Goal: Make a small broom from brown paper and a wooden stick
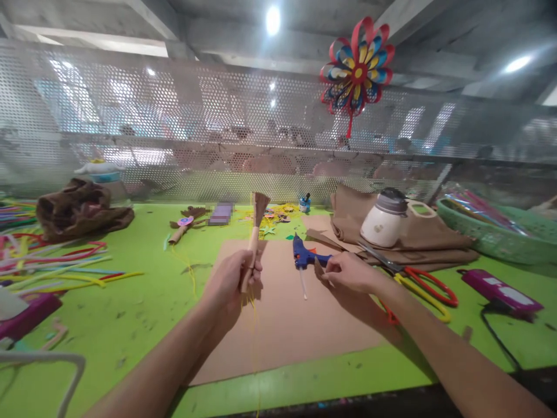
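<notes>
My left hand grips the stick of a small brown paper broom, holding it upright above a brown cardboard sheet; thin yellow strands hang below the hand. My right hand rests on the cardboard beside a blue glue gun, fingers pinched on a small brown paper piece. The glue gun stands on the sheet with a glue stick poking out behind it.
Scissors with red and yellow handles lie right of my hand. Folded brown fabric carries a white jar. Colourful strips lie left, a green basket right, a mesh partition behind with a paper pinwheel.
</notes>
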Available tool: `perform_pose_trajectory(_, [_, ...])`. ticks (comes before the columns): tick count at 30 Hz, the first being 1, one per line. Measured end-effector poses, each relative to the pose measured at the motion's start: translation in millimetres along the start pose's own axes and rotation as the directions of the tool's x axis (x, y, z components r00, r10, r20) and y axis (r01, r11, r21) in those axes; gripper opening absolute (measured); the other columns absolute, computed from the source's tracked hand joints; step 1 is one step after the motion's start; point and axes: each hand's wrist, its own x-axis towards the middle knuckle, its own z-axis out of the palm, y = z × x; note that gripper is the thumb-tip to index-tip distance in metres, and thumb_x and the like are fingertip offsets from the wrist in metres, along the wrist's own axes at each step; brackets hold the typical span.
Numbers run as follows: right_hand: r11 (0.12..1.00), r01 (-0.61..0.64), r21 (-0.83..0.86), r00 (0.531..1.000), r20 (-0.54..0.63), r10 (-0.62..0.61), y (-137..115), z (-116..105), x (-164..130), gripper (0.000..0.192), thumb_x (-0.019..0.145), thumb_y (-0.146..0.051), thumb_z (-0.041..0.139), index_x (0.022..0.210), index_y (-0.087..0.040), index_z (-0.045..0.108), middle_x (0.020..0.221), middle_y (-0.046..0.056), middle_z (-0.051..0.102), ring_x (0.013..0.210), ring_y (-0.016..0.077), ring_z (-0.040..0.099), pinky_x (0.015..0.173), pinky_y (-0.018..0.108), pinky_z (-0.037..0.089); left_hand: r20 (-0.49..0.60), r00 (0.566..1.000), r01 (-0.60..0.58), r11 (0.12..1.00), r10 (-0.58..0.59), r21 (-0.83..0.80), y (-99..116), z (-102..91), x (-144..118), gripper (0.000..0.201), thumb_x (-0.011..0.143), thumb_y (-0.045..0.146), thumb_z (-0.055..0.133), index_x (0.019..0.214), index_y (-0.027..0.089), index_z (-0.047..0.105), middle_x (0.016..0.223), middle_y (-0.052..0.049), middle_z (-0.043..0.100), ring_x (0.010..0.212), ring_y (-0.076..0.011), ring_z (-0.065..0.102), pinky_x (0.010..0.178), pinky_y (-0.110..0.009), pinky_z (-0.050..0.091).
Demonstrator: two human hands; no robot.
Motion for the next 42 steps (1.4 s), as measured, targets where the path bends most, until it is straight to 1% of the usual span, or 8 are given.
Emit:
perform_pose_trajectory(10, [0.999, 0.008, 0.036, 0.996, -0.087, -0.005, 0, 13, 1, 0.021, 0.071, -0.025, 0.058, 0.052, -0.016, 0.063, 0.051, 0.003, 0.059, 0.051, 0.0131, 0.051, 0.048, 0.024, 0.027, 0.092, 0.996, -0.021, 0.998, 0.017, 0.051, 2, 0.6, -6, 0.026, 0.073, 0.021, 0.047, 0.093, 0.008, 0.056, 0.063, -0.002, 0.055, 0.046, -0.0092, 0.048, 0.041, -0.019, 0.037])
perform_pose_trajectory(15, [0.975, -0.026, 0.219, 1.0, -0.008, 0.029, -3, 16, -5, 0.025, 0.081, -0.029, 0.049, 0.065, -0.015, 0.062, 0.052, 0.001, 0.059, 0.043, 0.0101, 0.051, 0.043, 0.021, 0.034, 0.105, 0.994, -0.029, 0.996, 0.021, 0.081, 6, 2.2, -7, 0.022, 0.074, 0.022, 0.048, 0.09, 0.009, 0.056, 0.062, -0.002, 0.054, 0.045, -0.0083, 0.047, 0.038, -0.017, 0.033])
perform_pose_trajectory(17, [0.898, -0.031, 0.439, 0.999, 0.033, 0.019, -8, 15, -9, 0.026, 0.081, -0.036, 0.051, 0.07, -0.014, 0.061, 0.054, 0.0, 0.058, 0.041, 0.0087, 0.049, 0.04, 0.02, 0.035, 0.11, 0.994, -0.016, 0.997, 0.007, 0.081, 8, 3.6, -9, 0.022, 0.073, 0.02, 0.049, 0.091, 0.009, 0.056, 0.062, -0.001, 0.053, 0.045, -0.0078, 0.047, 0.036, -0.016, 0.031])
perform_pose_trajectory(20, [0.664, -0.043, 0.746, 0.997, 0.072, -0.016, -20, 11, -17, 0.03, 0.073, -0.043, 0.063, 0.071, -0.013, 0.06, 0.056, -0.001, 0.059, 0.041, 0.0067, 0.048, 0.039, 0.019, 0.036, 0.13, 0.991, 0.017, 0.999, -0.023, 0.046, 7, 6.4, -12, 0.021, 0.07, 0.015, 0.05, 0.089, 0.01, 0.055, 0.062, -0.001, 0.052, 0.044, -0.0067, 0.046, 0.036, -0.015, 0.031])
perform_pose_trajectory(26, [0.47, -0.066, 0.88, 0.997, 0.079, -0.007, -53, 19, -20, 0.034, 0.065, -0.045, 0.07, 0.069, -0.013, 0.059, 0.055, -0.001, 0.06, 0.04, 0.0055, 0.048, 0.038, 0.018, 0.034, 0.156, 0.984, 0.084, 0.996, -0.085, 0.012, -2, 21.8, -22, 0.021, 0.068, 0.011, 0.053, 0.09, 0.011, 0.053, 0.061, -0.001, 0.054, 0.043, -0.0058, 0.045, 0.036, -0.014, 0.03])
perform_pose_trajectory(35, [0.482, 0.068, 0.874, 0.992, -0.109, 0.059, -89, 42, -13, 0.022, 0.069, -0.035, 0.063, 0.061, -0.014, 0.058, 0.043, -0.006, 0.046, 0.037, 0.0043, 0.032, 0.037, 0.02, 0.022, 0.156, 0.986, 0.061, 0.998, -0.06, -0.003, -13, 39.4, -41, 0.016, 0.068, 0.015, 0.059, 0.084, 0.012, 0.057, 0.067, -0.004, 0.059, 0.049, -0.0073, 0.049, 0.038, -0.015, 0.032])
perform_pose_trajectory(39, [0.464, 0.068, 0.883, 0.99, -0.117, 0.078, -93, 48, -11, 0.023, 0.068, -0.036, 0.064, 0.063, -0.014, 0.059, 0.042, -0.006, 0.045, 0.037, 0.0043, 0.03, 0.037, 0.02, 0.019, 0.147, 0.989, 0.01, 0.999, -0.005, -0.034, -17, 38.1, -46, 0.015, 0.07, 0.018, 0.063, 0.083, 0.013, 0.057, 0.065, -0.001, 0.056, 0.051, -0.0063, 0.048, 0.044, -0.015, 0.035])
perform_pose_trajectory(42, [0.455, 0.068, 0.888, 0.991, -0.114, 0.074, -93, 51, -9, 0.024, 0.068, -0.036, 0.064, 0.064, -0.014, 0.06, 0.042, -0.006, 0.045, 0.037, 0.0047, 0.031, 0.037, 0.02, 0.021, 0.144, 0.989, 0.058, 0.993, -0.044, -0.1, -22, 37.2, -46, 0.019, 0.072, 0.018, 0.063, 0.089, 0.014, 0.057, 0.064, 0.001, 0.053, 0.049, -0.0052, 0.045, 0.044, -0.015, 0.035])
